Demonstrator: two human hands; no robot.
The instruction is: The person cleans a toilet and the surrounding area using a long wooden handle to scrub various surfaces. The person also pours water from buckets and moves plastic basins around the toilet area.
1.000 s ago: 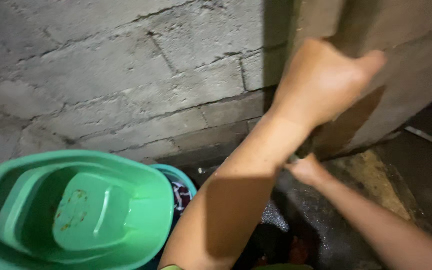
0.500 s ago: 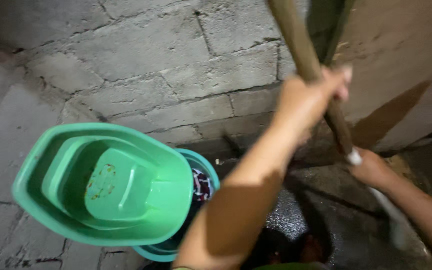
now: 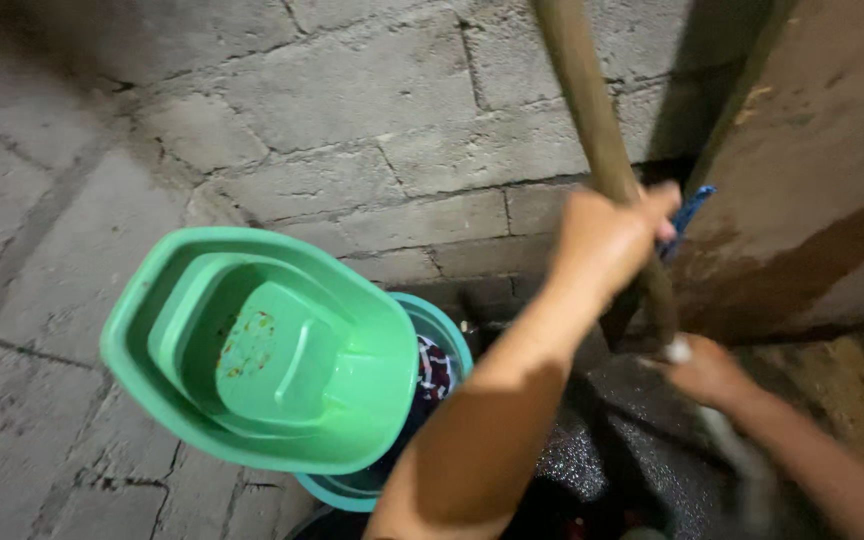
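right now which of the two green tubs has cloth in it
The lower teal tub, under the light green tub; patterned cloth shows inside it.

Rough matt wooden pole point(image 3: 592, 110), glossy green plastic tub point(image 3: 372, 395), coarse concrete-block wall point(image 3: 352, 100)

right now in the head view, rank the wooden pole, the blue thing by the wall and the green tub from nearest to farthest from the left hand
1. Wooden pole: gripped in the left hand.
2. Blue thing: just to the right of the hand, at the wall corner.
3. Green tub: farthest, off to the left, stacked on a teal basin.
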